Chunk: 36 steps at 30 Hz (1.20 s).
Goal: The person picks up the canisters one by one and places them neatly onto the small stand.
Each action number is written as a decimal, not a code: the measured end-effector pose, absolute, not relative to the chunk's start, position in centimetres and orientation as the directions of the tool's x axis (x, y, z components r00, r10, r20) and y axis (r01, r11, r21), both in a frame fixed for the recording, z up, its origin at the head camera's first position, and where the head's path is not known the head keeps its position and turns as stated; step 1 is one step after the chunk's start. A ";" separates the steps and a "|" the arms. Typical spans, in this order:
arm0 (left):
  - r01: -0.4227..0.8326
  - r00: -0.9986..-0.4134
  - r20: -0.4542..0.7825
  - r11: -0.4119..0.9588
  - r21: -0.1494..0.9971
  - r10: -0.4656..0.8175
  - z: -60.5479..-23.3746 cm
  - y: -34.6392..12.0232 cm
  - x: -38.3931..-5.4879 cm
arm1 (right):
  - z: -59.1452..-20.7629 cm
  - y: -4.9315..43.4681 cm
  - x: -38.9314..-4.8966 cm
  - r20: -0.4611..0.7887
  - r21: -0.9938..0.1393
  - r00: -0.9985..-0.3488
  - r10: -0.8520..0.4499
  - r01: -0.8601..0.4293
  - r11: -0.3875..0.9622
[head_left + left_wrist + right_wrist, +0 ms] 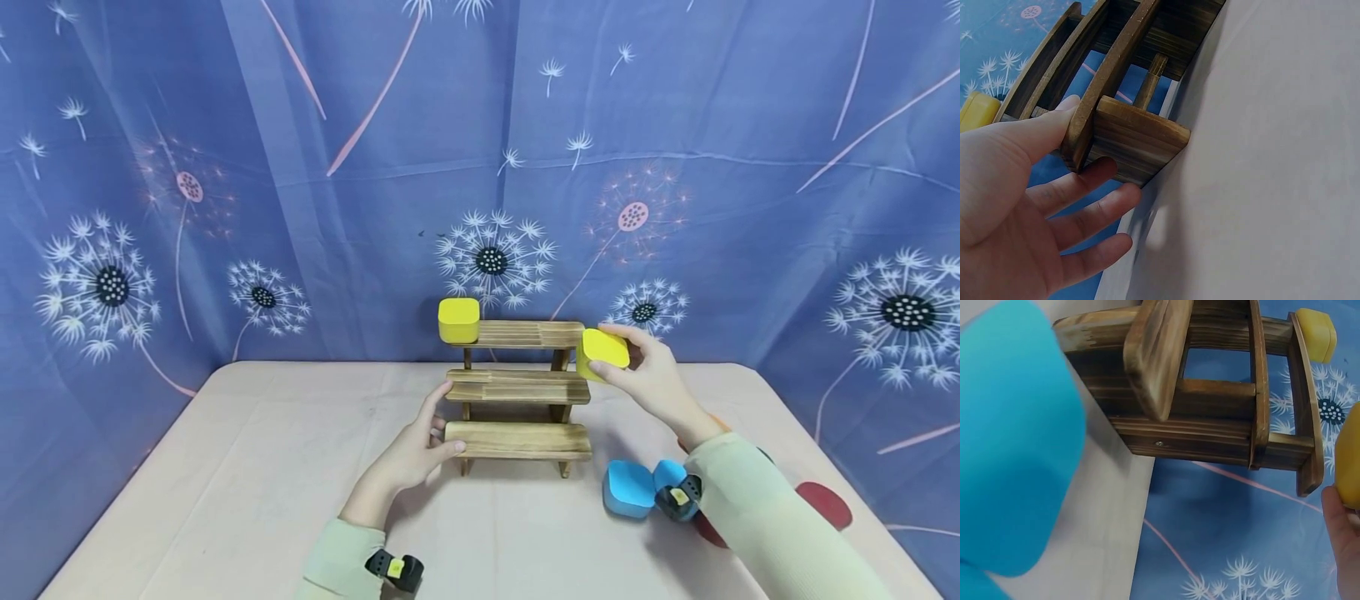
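Note:
A three-tier wooden step stand (517,442) stands on the table. One yellow rounded block (459,321) sits at the left end of its top step. My right hand (652,375) pinches another yellow rounded block (602,353) between thumb and fingers, beside the right end of the top and middle steps. In the right wrist view this held block (1349,462) is cut off by the edge. My left hand (408,454) is at the stand's left side, fingers spread and loosely bent. Its thumb touches the bottom step's end, and a finger reaches the middle step.
Right of the stand lie a blue rounded block (628,489) and a second blue piece (670,473), partly behind the wrist camera. A red piece (825,505) lies beyond the right sleeve, and an orange edge shows behind the right wrist. A blue dandelion curtain (375,250) hangs behind the table.

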<state>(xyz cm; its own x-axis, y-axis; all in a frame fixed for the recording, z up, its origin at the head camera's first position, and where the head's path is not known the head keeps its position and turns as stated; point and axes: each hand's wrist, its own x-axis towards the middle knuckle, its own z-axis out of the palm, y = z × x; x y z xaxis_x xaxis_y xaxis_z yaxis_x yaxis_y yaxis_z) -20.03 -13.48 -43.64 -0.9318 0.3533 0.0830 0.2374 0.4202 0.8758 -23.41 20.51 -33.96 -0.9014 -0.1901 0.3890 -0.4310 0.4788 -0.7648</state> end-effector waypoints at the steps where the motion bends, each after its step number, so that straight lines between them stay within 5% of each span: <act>1: 0.258 -0.926 0.099 0.421 0.870 0.364 -43.7 -13.5 -20.0 | -33.9 20.4 -23.5 0.387 -0.768 -0.902 -0.193 -0.431 0.475; 36: 0.237 -0.932 0.075 0.439 0.866 0.354 -43.6 -13.5 -20.0 | -32.6 16.5 -25.8 0.345 -0.848 -0.918 -0.193 -0.394 0.354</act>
